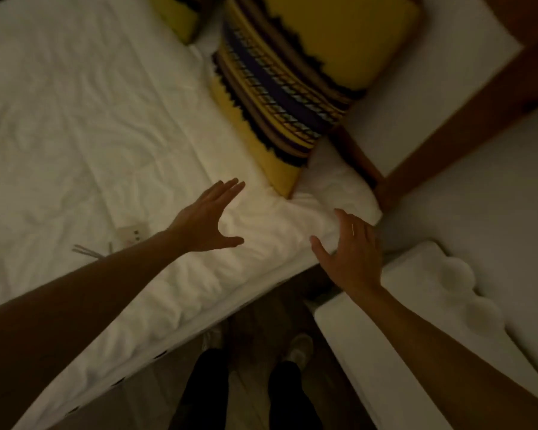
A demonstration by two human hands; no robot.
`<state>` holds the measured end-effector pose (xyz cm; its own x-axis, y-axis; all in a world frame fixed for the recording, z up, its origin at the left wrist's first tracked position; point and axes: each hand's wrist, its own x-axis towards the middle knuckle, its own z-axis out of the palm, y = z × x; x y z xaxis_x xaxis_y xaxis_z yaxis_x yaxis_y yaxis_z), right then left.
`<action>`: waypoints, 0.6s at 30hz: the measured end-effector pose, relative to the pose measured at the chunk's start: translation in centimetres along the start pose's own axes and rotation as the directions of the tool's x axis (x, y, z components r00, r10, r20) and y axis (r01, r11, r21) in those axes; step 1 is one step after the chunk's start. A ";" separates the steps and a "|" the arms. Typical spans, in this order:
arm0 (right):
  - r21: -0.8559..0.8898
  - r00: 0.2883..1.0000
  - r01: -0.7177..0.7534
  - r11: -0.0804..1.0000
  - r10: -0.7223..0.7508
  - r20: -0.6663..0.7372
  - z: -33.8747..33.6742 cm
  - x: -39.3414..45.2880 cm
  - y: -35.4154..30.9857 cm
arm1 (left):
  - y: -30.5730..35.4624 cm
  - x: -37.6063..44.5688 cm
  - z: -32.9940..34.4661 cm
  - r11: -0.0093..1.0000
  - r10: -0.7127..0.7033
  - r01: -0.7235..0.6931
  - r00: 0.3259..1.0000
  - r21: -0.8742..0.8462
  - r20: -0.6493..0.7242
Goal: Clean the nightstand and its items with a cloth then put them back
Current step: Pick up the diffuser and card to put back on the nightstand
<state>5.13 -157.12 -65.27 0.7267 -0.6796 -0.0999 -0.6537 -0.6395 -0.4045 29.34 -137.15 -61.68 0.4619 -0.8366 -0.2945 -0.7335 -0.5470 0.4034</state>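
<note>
Both my hands hover over the corner of a white bed (90,125). My left hand (208,218) is open, fingers spread, just above the duvet. My right hand (351,252) is also open, a ring on one finger, over the bed's edge beside a white pillow (339,184). The white nightstand (395,330) stands at the lower right, its top bare with two round pale marks or dishes (457,271) near the wall. A small white device with buttons (132,234) and thin sticks (86,251) lie on the duvet left of my left forearm. No cloth is visible.
A yellow cushion with dark striped pattern (292,85) leans against the wooden headboard (466,119). A second yellow cushion (177,17) sits at the top. My feet in pale shoes (298,349) stand on the wooden floor in the narrow gap between bed and nightstand.
</note>
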 end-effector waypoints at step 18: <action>0.005 0.856 0.328 0.945 -0.300 0.422 13.8 2.1 -28.7 | -28.1 -19.7 -7.1 0.750 -0.651 0.579 0.731 -0.320 -0.204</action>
<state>28.33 -135.29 -66.39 0.9068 -0.2382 -0.3478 -0.3778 -0.8254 -0.4196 44.37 -105.54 -61.09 0.9170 -0.2612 -0.3014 -0.1230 -0.9041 0.4093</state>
